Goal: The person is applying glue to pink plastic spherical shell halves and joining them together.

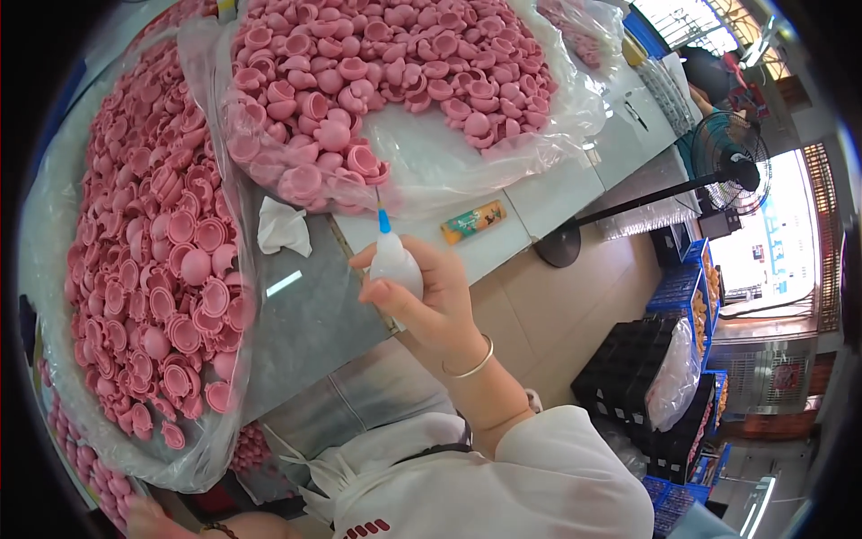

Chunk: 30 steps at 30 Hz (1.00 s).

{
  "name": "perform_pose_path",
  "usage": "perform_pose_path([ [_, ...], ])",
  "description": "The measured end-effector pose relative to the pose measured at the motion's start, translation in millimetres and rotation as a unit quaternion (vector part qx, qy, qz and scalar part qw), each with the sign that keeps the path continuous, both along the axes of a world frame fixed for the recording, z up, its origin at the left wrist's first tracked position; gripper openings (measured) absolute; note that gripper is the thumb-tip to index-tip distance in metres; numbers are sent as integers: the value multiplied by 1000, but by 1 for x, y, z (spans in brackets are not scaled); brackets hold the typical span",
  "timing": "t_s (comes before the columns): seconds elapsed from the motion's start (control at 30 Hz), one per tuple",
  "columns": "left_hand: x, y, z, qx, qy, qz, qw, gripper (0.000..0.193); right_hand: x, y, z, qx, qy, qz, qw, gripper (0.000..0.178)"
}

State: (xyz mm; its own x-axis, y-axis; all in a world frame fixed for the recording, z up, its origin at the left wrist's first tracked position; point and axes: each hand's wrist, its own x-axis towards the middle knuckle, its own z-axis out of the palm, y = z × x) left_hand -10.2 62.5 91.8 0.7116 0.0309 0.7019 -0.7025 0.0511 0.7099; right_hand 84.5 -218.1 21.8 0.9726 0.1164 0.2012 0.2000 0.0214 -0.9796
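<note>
R hand point(435, 301) holds wht btl point(398, 266), needle tip point(379, 198) nr pink pcs point(334, 135)

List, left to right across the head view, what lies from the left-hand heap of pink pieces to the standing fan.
Left-hand heap of pink pieces, crumpled white tissue, white squeeze bottle in the right hand, orange-and-green object, standing fan.

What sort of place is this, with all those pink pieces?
Probably a workshop or small factory: heaps of pink pieces, a white bottle in the right hand, and blue crates.
</note>
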Motion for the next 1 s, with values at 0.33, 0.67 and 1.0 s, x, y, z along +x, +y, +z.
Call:
perform_pose_path([
  [0.33,-4,41,-63,436,314,350,767,20,-2,3,5,6,-21,24,999,30],
  [0.67,0,-55,-64,-87,316,10,945,16,-44,59,16,143,-115,273,944,39],
  [1.0,-8,-79,-78,-299,390,-5,871,44,-50,46,18,182,-28,138,973,40],
])
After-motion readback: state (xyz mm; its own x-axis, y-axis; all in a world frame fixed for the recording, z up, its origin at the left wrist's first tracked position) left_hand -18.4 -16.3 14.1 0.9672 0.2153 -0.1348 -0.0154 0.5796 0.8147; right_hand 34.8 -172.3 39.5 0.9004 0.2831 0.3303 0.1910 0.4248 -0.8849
